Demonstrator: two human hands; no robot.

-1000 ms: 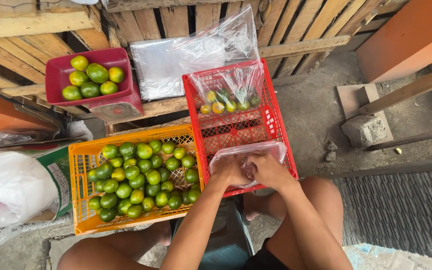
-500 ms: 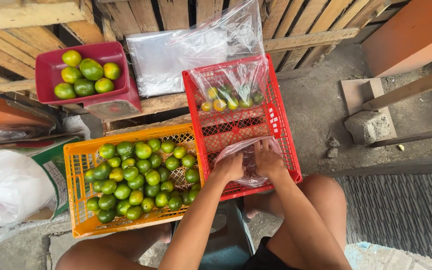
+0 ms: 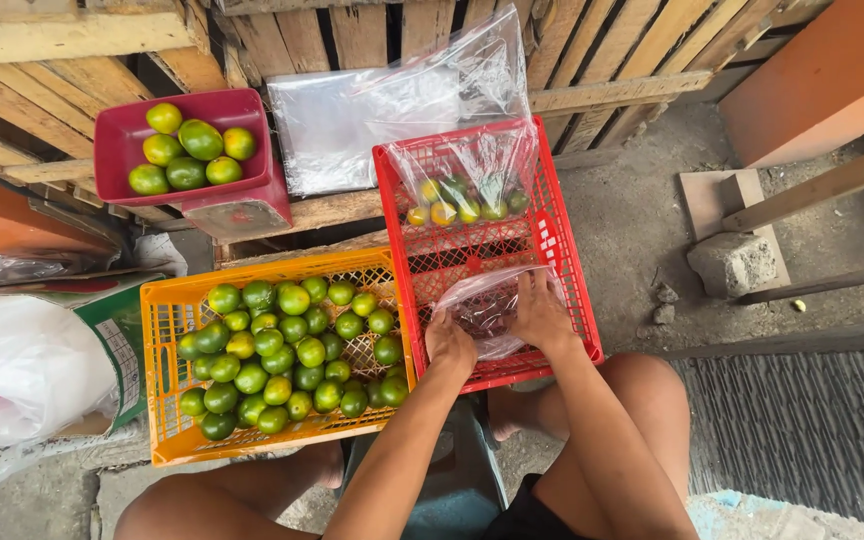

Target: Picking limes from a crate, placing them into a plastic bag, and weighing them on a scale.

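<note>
While you sit over the red crate (image 3: pixel 552 262), both your hands, left hand (image 3: pixel 449 343) and right hand (image 3: pixel 539 312), grip an empty clear bag (image 3: pixel 482 300) inside it; limes (image 3: pixel 282 350) fill the orange crate (image 3: pixel 167 400) beside it.

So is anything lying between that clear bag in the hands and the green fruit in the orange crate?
Only crate walls. Both hands, left hand and right hand, hold the empty clear plastic bag inside the red crate. The green citrus fruits lie in the orange crate alongside; the two crates' adjoining rims stand between.
</note>
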